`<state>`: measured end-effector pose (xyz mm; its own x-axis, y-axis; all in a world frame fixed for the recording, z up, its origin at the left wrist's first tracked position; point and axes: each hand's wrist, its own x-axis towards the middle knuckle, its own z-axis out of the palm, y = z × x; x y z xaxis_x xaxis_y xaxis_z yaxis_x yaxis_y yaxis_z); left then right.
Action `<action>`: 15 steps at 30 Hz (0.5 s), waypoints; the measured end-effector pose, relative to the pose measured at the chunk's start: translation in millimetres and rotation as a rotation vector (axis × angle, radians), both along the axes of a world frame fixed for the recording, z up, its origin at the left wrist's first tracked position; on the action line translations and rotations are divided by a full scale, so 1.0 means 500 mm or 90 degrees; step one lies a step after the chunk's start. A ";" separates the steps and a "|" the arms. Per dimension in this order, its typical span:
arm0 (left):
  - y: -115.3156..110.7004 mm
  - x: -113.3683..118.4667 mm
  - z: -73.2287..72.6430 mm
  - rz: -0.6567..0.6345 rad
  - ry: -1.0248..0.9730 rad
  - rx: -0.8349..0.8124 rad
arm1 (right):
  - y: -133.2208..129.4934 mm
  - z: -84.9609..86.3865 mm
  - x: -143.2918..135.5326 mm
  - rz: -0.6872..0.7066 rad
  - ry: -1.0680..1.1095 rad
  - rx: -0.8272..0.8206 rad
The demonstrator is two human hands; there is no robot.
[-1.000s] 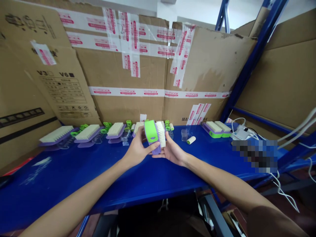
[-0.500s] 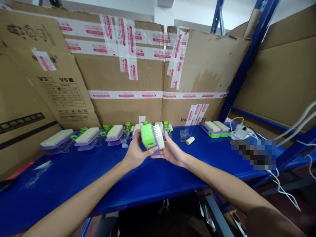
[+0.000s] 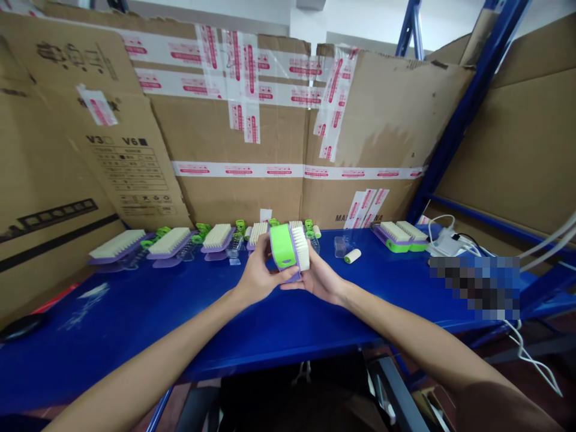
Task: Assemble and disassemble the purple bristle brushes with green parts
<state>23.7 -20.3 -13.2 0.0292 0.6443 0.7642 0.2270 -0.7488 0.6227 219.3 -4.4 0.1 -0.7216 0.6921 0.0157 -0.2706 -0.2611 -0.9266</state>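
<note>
A brush with a green and purple body (image 3: 283,246) and pale bristles is held up over the front half of the blue table, its bristles facing right. My left hand (image 3: 261,273) is closed round its left and lower side, thumb across the bottom. My right hand (image 3: 321,279) supports it from the right, at the bristle side, with some fingers under its lower end. Parts of the right fingers are hidden behind the brush. Behind the hands, more purple brushes (image 3: 217,238) lie bristles up in a row, with green pieces between them.
A small cream roller (image 3: 353,256) and a clear plastic piece (image 3: 341,246) lie right of the hands. Two green brushes (image 3: 399,236) stand near white cables and a power strip (image 3: 449,241). Cardboard walls (image 3: 243,198) close off the back. A black object (image 3: 22,327) sits far left.
The whole view has shifted slightly, so the scene sits further right. Both hands keep the same hold on the brush.
</note>
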 end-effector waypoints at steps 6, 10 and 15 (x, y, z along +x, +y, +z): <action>-0.008 0.008 0.002 0.021 0.004 0.006 | 0.000 0.003 0.001 -0.005 0.021 -0.003; 0.002 0.002 -0.002 0.024 0.000 -0.001 | 0.004 0.002 0.002 -0.008 0.013 -0.011; 0.008 -0.006 -0.004 0.044 -0.039 0.027 | 0.006 0.002 0.002 0.014 0.006 -0.021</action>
<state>20.5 -16.4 -15.0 -0.0625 0.6098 0.7901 0.2420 -0.7587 0.6048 220.4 -1.6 1.1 -0.7366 0.6763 0.0005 -0.2737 -0.2975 -0.9146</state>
